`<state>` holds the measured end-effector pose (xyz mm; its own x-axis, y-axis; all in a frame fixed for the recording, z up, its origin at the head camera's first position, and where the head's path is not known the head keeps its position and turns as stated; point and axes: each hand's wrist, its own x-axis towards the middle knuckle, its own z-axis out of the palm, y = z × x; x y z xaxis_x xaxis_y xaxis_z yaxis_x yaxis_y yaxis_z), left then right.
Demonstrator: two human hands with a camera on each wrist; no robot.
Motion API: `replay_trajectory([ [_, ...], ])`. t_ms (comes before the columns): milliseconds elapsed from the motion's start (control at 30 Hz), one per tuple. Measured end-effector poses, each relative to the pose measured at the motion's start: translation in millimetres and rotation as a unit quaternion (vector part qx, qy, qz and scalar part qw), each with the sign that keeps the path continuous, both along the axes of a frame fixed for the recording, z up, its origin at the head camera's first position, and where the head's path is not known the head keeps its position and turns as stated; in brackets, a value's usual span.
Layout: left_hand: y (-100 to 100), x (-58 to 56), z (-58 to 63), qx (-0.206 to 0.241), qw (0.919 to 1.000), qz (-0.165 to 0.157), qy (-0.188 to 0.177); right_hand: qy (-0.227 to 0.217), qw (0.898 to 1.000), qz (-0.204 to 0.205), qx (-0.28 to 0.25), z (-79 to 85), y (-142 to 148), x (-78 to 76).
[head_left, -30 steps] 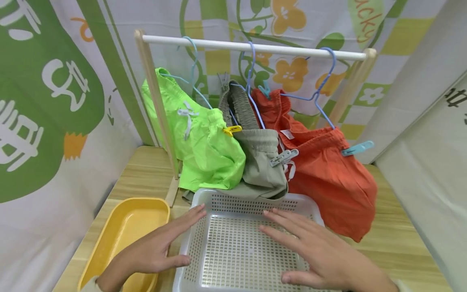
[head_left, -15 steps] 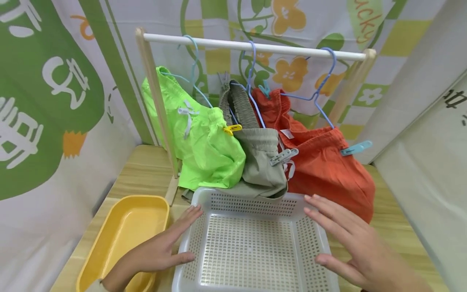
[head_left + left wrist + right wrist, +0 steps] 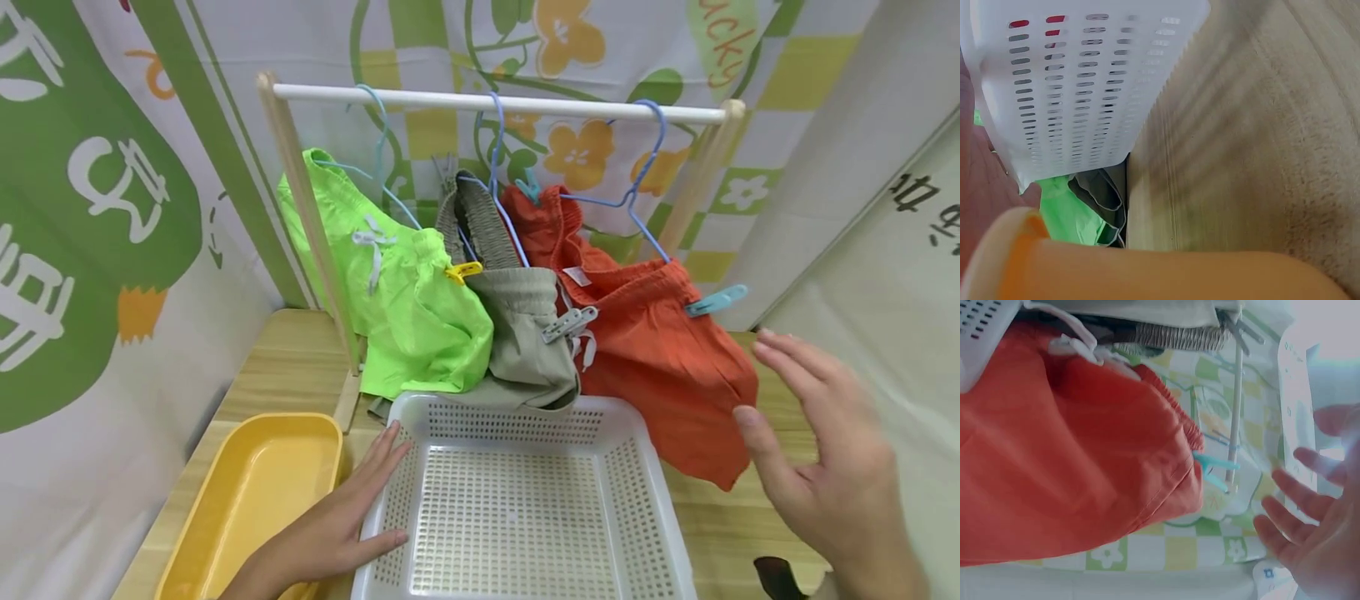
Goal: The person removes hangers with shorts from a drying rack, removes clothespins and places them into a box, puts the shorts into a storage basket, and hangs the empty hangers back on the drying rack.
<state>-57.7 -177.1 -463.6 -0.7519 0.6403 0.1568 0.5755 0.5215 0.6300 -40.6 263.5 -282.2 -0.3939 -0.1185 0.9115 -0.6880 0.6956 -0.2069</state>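
My left hand (image 3: 337,525) lies over the left rim of a white perforated plastic basket (image 3: 667,517), fingers extended and thumb apart. In the head view my right hand (image 3: 832,442) is raised at the right, beside the red shorts (image 3: 660,358), fingers spread loosely and holding nothing. Those shorts hang from a blue hanger (image 3: 637,179) with light-blue clothespins (image 3: 716,301). Grey shorts (image 3: 525,358) with a grey clothespin (image 3: 570,323) hang in the middle, their hem overlapping the basket's back rim. Bright green shorts (image 3: 420,317) with a yellow clothespin (image 3: 463,271) hang at the left.
A small rack with a white rod (image 3: 450,101) and wooden posts stands at the back of the wooden table (image 3: 292,350). To the left of the basket sits a yellow tray (image 3: 255,492). Patterned cloth walls (image 3: 420,50) surround the table.
My right hand has moved from above the basket out to the right, past the red shorts. My left hand stays at the basket's left rim. The head view has shifted slightly.
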Motion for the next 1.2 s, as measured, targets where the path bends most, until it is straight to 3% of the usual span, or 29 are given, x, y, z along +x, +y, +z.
replay_trajectory([
  [100, -2.3, 1.2, -5.0, -0.004, 0.9998, 0.009, 0.015, -0.018, 0.999, -0.040, -0.018, -4.0, 8.1, -4.8],
  [200, -3.9, 2.0, -9.0, -0.002, 0.9997, 0.016, 0.018, -0.076, 0.995, -0.065, -0.011, -12.7, 21.6, -11.7],
  [400, -4.7, 3.3, -11.6, 0.003, 0.9994, 0.032, 0.012, -0.186, 0.981, -0.063, 0.000, -26.2, 38.3, -28.3],
  [700, -3.3, 4.1, -9.4, 0.014, 0.9986, 0.052, -0.004, -0.222, 0.972, -0.081, 0.005, -28.4, 39.3, -44.7],
  [967, -1.7, 8.1, -6.6, 0.018, 0.9978, 0.060, -0.020, -0.273, 0.955, -0.118, -0.006, -32.4, 37.6, -49.7],
  [1100, -0.6, 11.4, -5.6, 0.014, 0.9970, 0.075, -0.016, -0.275, 0.955, -0.114, -0.014, -35.7, 36.0, -52.9],
  [1200, 1.5, 12.6, -5.3, 0.026, 0.9956, 0.079, -0.041, -0.268, 0.956, -0.118, -0.015, -37.7, 35.9, -54.9],
])
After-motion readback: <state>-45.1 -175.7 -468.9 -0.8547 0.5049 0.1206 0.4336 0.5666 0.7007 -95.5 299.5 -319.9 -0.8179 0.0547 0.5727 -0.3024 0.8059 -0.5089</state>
